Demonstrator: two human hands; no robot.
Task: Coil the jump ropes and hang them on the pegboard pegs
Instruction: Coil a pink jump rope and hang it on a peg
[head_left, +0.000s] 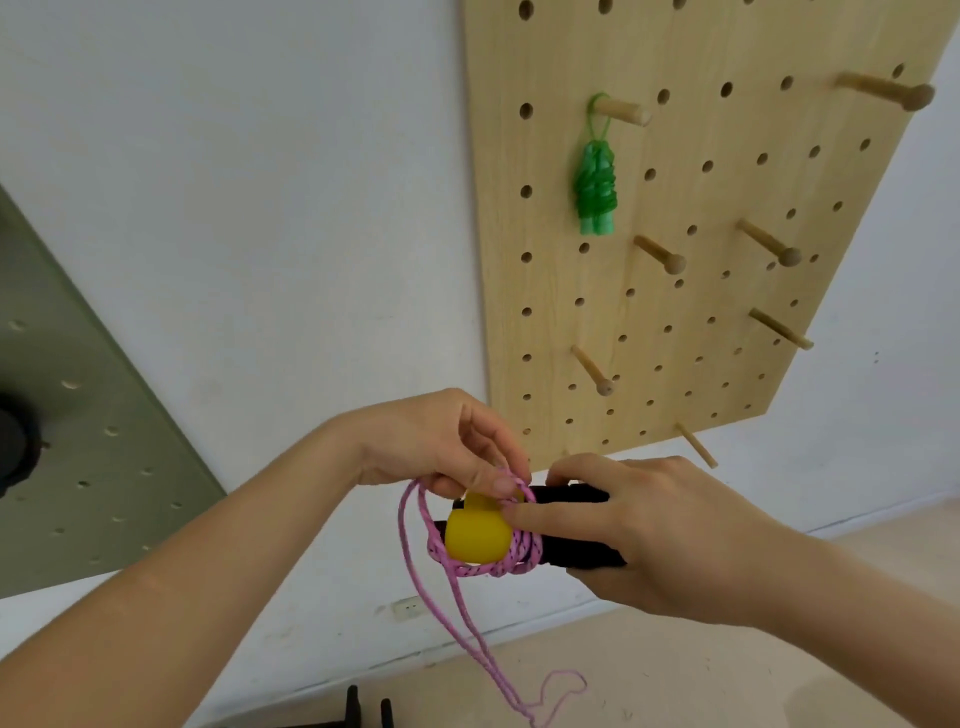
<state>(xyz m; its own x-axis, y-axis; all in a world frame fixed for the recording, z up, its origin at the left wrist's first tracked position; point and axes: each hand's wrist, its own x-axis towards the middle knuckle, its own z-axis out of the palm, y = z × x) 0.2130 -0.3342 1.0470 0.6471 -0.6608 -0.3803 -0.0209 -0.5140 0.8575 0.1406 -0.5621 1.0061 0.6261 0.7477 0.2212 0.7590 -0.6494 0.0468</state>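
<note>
2 black handles (571, 551) gripped in right hand (675, 535); left hand (436, 441) pinches pink rope (519, 556) wound round them.

Pegboard (691, 322) pale matt wood; pegs (621, 110) smooth wood. Pink rope (470, 570) braided cord. Yellow cap (477, 538) smooth plastic. Green rope (596, 188) glossy plastic.

A white wall (260, 182), lightly scuffed, fills the view in soft, even light. At left, a grey-green panel (78, 415) drilled with rows of holes covers part of it, with a dark round object (13, 447) at the panel's far edge. Low on the wall sits 1 white socket (408, 607), just above a white skirting (467, 642) that meets a pale tan floor (727, 665). 2 black prongs (369, 706) rise from the bottom edge.
</note>
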